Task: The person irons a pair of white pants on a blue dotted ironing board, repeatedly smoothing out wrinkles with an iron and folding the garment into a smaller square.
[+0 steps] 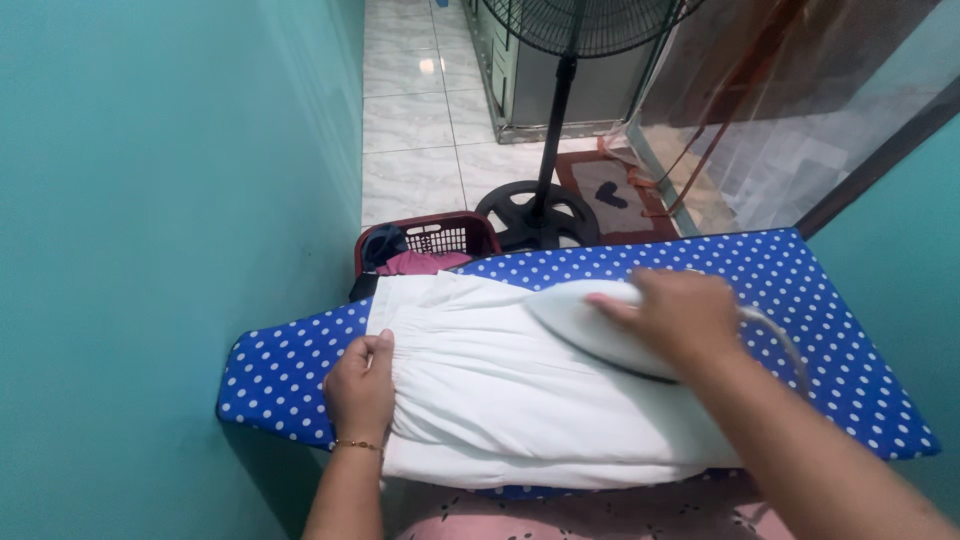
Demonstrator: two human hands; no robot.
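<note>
- Teal wall runs along the left of the ironing board, and the board's rounded nose all but touches it, so little room is open on that side.
- Pale tiled floor lies open beyond the board's far edge, the widest free space in view.
- One ironing board, blue with white dots, slants across the view; its right end widens toward a second teal wall.
- One white garment lies across the middle of the board; its near edge hangs just over the board's near edge, while dotted cover shows bare at both ends.
- One black pedestal fan stands on the floor past the board's far edge.
- One red laundry basket with clothes inside sits against the board's far edge, near the left wall.
- One white iron rests on the garment, right of the board's middle.
- Two hands work: the right hand is wrapped around the iron from above; the left hand, wearing a thin bracelet, pinches the garment's left edge near the board's nose.
</note>
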